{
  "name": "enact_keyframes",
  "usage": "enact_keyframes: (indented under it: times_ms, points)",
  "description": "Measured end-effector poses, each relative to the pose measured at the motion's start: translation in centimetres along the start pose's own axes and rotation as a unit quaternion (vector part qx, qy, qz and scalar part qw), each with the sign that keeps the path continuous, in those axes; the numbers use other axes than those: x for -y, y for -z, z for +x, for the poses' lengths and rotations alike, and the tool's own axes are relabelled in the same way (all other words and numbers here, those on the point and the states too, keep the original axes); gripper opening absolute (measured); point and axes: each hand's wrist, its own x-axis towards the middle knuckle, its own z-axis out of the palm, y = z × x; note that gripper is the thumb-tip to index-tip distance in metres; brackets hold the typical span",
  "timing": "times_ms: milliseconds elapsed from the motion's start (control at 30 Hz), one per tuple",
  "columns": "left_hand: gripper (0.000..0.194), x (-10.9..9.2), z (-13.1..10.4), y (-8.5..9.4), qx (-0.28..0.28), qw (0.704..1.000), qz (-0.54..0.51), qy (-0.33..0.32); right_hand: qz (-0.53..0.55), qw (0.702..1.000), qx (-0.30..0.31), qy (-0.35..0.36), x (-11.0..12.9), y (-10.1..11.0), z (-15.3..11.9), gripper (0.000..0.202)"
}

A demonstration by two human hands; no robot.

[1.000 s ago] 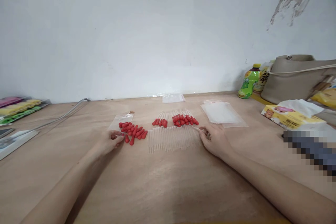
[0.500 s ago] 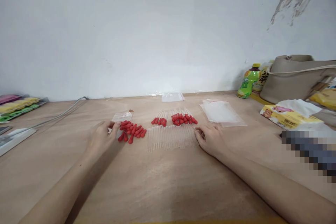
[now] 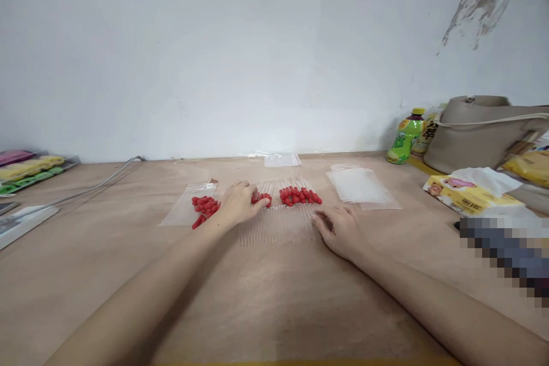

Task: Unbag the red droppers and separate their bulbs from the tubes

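My left hand (image 3: 241, 201) reaches over the small left group of glass droppers with red rubber bulbs (image 3: 266, 200). Its thumb and fingers are apart around these bulbs; whether it grips any cannot be made out. A larger group of red-bulbed droppers (image 3: 300, 195) lies just to the right. In front of both groups, a row of clear thin glass tubes (image 3: 277, 226) lies side by side. My right hand (image 3: 341, 227) rests at the row's right end, fingers loosely bent and apart, with nothing visible in them. Loose red rubber bulbs (image 3: 206, 206) lie behind my left forearm, partly on a clear plastic bag (image 3: 178, 214).
Clear zip bags (image 3: 358, 186) are stacked at the right, and another bag (image 3: 282, 160) lies by the wall. Further right are a green bottle (image 3: 405, 137), a beige handbag (image 3: 472, 131) and a tissue pack (image 3: 467, 194). A grey cable (image 3: 107, 180) runs along the left.
My left hand has moved right, from the loose bulbs to the left dropper group. The bulb pile looks smaller and partly hidden, with more of the bag showing. My right hand has barely moved.
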Motion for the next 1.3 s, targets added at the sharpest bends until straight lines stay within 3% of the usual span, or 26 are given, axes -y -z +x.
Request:
enact_keyframes:
  times_ms: [167, 300, 500, 733, 867, 1000, 1167, 1300]
  points:
    - [0.037, -0.8, 1.3, -1.7, 0.01, 1.0, -0.006, -0.011, 0.032, 0.999, -0.003, -0.019, -0.4, -0.2, 0.1, 0.019]
    - [0.03, -1.0, 1.4, -2.4, -0.019, 1.0, -0.017, -0.001, 0.036, 0.999, -0.005, -0.027, -0.3, -0.1, 0.2, 0.02]
    - [0.033, -0.9, 0.0, -2.2, -0.094, 0.994, -0.045, 0.034, 0.038, 0.999, -0.004, -0.032, -0.4, -0.2, 0.2, 0.018]
    - [0.031, -0.4, -2.6, -1.3, -0.135, 0.984, -0.096, 0.064, 0.036, 0.999, -0.033, -0.01, -0.7, -0.4, 0.2, 0.018]
    - [0.023, -0.3, -5.5, -0.5, -0.126, 0.985, -0.116, -0.028, 0.061, 0.996, -0.053, 0.035, -0.3, -0.1, 0.0, 0.024]
    - [0.013, -0.3, -8.1, -0.2, -0.116, 0.979, -0.099, -0.136, 0.075, 0.988, -0.052, 0.126, 0.9, 0.3, -0.2, 0.04]
    - [0.008, -1.0, -8.7, -0.7, -0.144, 0.961, -0.116, -0.203, 0.055, 0.966, -0.006, 0.251, 2.7, 0.3, -0.4, 0.043]
    - [0.008, -1.6, -8.6, -0.9, -0.161, 0.955, -0.118, -0.219, 0.046, 0.961, 0.003, 0.273, 3.5, -0.3, -0.5, 0.026]
